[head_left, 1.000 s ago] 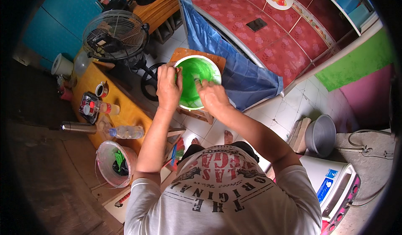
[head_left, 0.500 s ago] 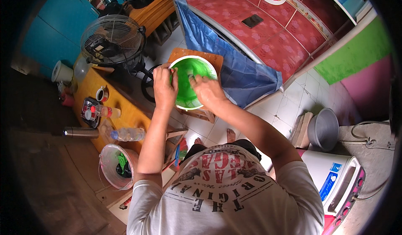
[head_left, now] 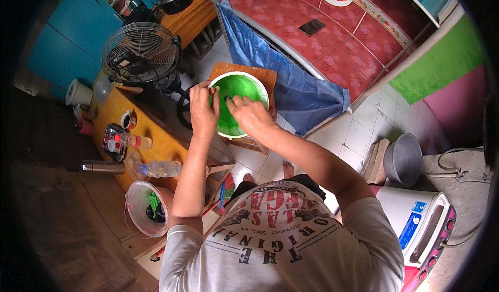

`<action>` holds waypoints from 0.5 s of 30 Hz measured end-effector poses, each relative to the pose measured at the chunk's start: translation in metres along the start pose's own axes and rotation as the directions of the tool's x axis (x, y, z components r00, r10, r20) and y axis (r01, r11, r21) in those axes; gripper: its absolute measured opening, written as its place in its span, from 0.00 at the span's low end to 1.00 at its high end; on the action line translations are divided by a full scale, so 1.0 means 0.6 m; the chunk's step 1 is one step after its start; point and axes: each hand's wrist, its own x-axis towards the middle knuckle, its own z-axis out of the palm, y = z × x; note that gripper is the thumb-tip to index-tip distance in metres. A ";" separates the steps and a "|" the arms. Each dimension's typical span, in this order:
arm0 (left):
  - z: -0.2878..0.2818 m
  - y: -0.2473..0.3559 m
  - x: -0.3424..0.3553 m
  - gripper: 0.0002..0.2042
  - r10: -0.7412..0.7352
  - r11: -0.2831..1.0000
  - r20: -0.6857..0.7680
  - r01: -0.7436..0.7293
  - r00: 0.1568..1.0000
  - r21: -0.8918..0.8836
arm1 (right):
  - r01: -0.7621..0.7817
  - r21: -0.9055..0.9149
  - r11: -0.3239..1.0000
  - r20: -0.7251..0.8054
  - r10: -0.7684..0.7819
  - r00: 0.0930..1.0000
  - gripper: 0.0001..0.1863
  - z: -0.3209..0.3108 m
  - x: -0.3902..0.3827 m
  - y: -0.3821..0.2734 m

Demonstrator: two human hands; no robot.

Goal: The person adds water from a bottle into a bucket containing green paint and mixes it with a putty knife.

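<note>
Head view: I look down at my two hands and a green bowl [head_left: 240,97] with a white rim.
Green bowl: it sits on a brown wooden board [head_left: 260,76], low down near the white tile floor [head_left: 364,131], right in front of me.
Left hand [head_left: 204,110]: my fingers are curled over the bowl's left rim and hold it tight.
Right hand [head_left: 251,116]: it is down inside the bowl, on the green inside. My fingers are bent, but I cannot tell if they hold something small.
Blue cloth [head_left: 291,79]: it hangs just beside the bowl on my right, off the edge of a red flowered bed [head_left: 332,37].
Phone [head_left: 312,27]: a dark one lies flat on the red bed, well apart from the bowl.
Fan [head_left: 139,53]: a round wire fan stands to the left of the bowl, near my left hand.
Table [head_left: 156,146]: a yellow one is on my left. It carries a water bottle [head_left: 158,168], a cup [head_left: 128,119] and a small tray of little bottles [head_left: 118,138].
Bucket [head_left: 145,209]: a pale one sits by my left elbow with something green and dark in it.
Grey basin [head_left: 403,159]: it stands on the floor far to my right, near a white machine [head_left: 416,222].
My feet [head_left: 270,173]: my toes peek out on the tiles under my arms.
</note>
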 end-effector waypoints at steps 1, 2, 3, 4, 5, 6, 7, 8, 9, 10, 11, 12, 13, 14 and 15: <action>-0.001 -0.002 -0.001 0.06 0.014 1.000 -0.005 -0.014 1.000 0.000 | 0.039 0.027 0.999 0.035 -0.040 0.999 0.14 0.001 -0.006 -0.006; -0.001 -0.004 -0.001 0.07 0.028 1.000 -0.010 -0.028 1.000 0.000 | 0.078 0.056 0.995 0.068 -0.081 0.994 0.13 0.001 -0.012 -0.012; 0.000 -0.006 -0.002 0.07 0.018 1.000 -0.011 -0.018 1.000 -0.003 | 0.115 0.086 0.990 0.100 -0.123 0.987 0.13 0.002 -0.017 -0.017; 0.000 -0.008 -0.003 0.07 0.006 1.000 -0.013 -0.007 1.000 -0.005 | 0.142 0.107 0.984 0.124 -0.155 0.980 0.12 0.000 -0.021 -0.019; 0.001 -0.011 -0.004 0.07 -0.005 1.000 -0.014 0.005 1.000 -0.007 | 0.171 0.114 0.979 0.163 -0.188 0.969 0.14 -0.003 -0.023 -0.016; -0.001 -0.013 -0.006 0.07 -0.006 1.000 -0.015 0.006 1.000 -0.011 | 0.200 0.123 0.972 0.202 -0.222 0.954 0.16 -0.006 -0.025 -0.011; -0.003 -0.011 -0.006 0.07 -0.007 1.000 -0.016 0.007 1.000 -0.018 | 0.228 0.132 0.965 0.241 -0.254 0.937 0.18 -0.013 -0.027 -0.005; -0.005 -0.010 -0.005 0.07 -0.007 1.000 -0.016 0.007 1.000 -0.022 | 0.201 0.133 0.971 0.277 -0.231 0.933 0.17 -0.018 -0.027 0.005; -0.005 -0.009 -0.004 0.07 -0.004 1.000 -0.020 0.003 1.000 -0.024 | 0.175 0.133 0.976 0.313 -0.209 0.927 0.16 -0.022 -0.027 0.017; 0.000 -0.008 -0.002 0.07 0.000 1.000 -0.023 0.000 1.000 -0.029 | 0.146 0.130 0.981 0.350 -0.183 0.918 0.15 -0.026 -0.029 0.031; 0.001 -0.007 -0.002 0.07 0.002 1.000 -0.026 -0.003 1.000 -0.031 | 0.089 0.125 0.988 0.340 -0.127 0.932 0.15 -0.028 -0.030 0.041; 0.000 -0.006 -0.002 0.07 0.003 1.000 -0.016 -0.003 1.000 -0.026 | 0.031 0.121 0.992 0.329 -0.069 0.942 0.14 -0.031 -0.032 0.051; 0.000 -0.006 -0.003 0.07 0.002 1.000 -0.018 -0.002 1.000 -0.021 | -0.029 0.116 0.993 0.318 -0.009 0.948 0.14 -0.039 -0.031 0.055; -0.001 -0.006 -0.004 0.08 0.001 1.000 -0.020 -0.001 1.000 -0.017 | -0.067 0.128 0.989 0.283 0.028 0.959 0.14 -0.051 -0.031 0.057; -0.002 -0.007 -0.006 0.08 0.001 1.000 -0.021 -0.001 1.000 -0.013 | -0.089 0.116 0.989 0.236 0.060 0.970 0.13 -0.053 -0.028 0.056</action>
